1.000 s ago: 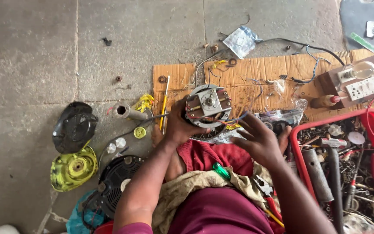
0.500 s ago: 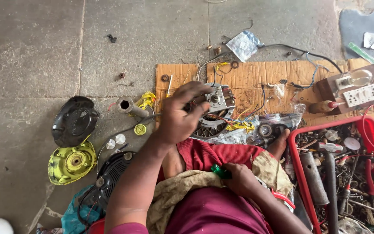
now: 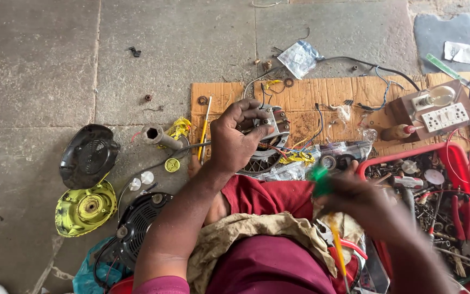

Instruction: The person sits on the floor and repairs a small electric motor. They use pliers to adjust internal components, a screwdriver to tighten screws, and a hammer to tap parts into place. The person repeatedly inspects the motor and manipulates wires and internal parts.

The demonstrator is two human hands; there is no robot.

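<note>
Person sits on stone floor, seen from above. Left hand [image 3: 235, 139] is on the motor [image 3: 267, 139], fingers curled over its top and clamped on it; the motor rests at the near edge of the cardboard [image 3: 322, 98], just above the person's knee, w/ coloured wires trailing from it to the right. Right hand [image 3: 363, 201] is blurred, lifted near the lap beside the red tray [image 3: 458, 149]; it holds a green-handled tool [image 3: 319, 182], prob. a screwdriver, fingers closed round it, though blur hides exact grip.

Left of the motor: a yellow-handled tool [image 3: 204, 128] lying along the cardboard edge, a grey pipe piece [image 3: 158, 136], a yellow wrapper [image 3: 179, 128]. Further left on the floor: a black cover [image 3: 88, 155], a lime-green cover [image 3: 85, 207] just below it, a black grille [image 3: 137, 223] near the left elbow. Switchboard w/ bulb [image 3: 436, 111] sits at the cardboard's right end, touching the tray's far rim. Tray holds pliers, screws, misc. bits. A plastic bag [image 3: 299, 57] lies on the floor above the cardboard.
</note>
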